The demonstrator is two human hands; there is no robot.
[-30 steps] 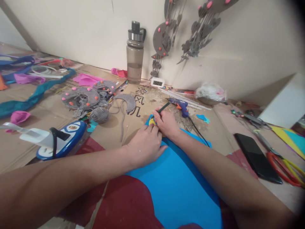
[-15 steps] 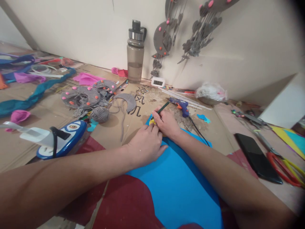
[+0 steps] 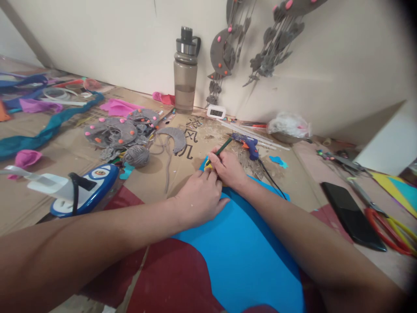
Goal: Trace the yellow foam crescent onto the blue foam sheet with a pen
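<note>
**A:** What have you got under your hands, and how does it look?

**B:** A bright blue sheet (image 3: pixel 250 252), smooth and plain, stretching away in front of you. Near its far end lies a small yellow piece (image 3: pixel 208 165), mostly hidden by your fingers, so its outline cannot be told.

**A:** And your hands themselves?

**B:** Your right hand (image 3: pixel 230 169) grasps a dark green pencil (image 3: pixel 223 146), slanted, its lower end down at the yellow piece. Your left hand (image 3: pixel 198 198) lies loosely over the near side of that piece, fingertips on it, thumb spread apart above the blue.

**A:** What are you working on top of?

**B:** Flattened brown cardboard (image 3: pixel 156 182), printed with black characters and scuffed beyond your hands. A blue glue gun (image 3: pixel 249 147) lies just past your right hand. To your left sit a ball of grey yarn (image 3: pixel 137 156) and a grey crescent (image 3: pixel 177 138); to your right, a black phone (image 3: pixel 352 215) beside red-handled scissors (image 3: pixel 379 212).

**A:** And the room?

**B:** You face a pale wall (image 3: pixel 124 43). Grey hangings (image 3: pixel 221 52) dotted pink and orange hang against it, and a part-filled bottle (image 3: pixel 184 82) stands upright at its foot, near a small white clock (image 3: pixel 216 112).
</note>
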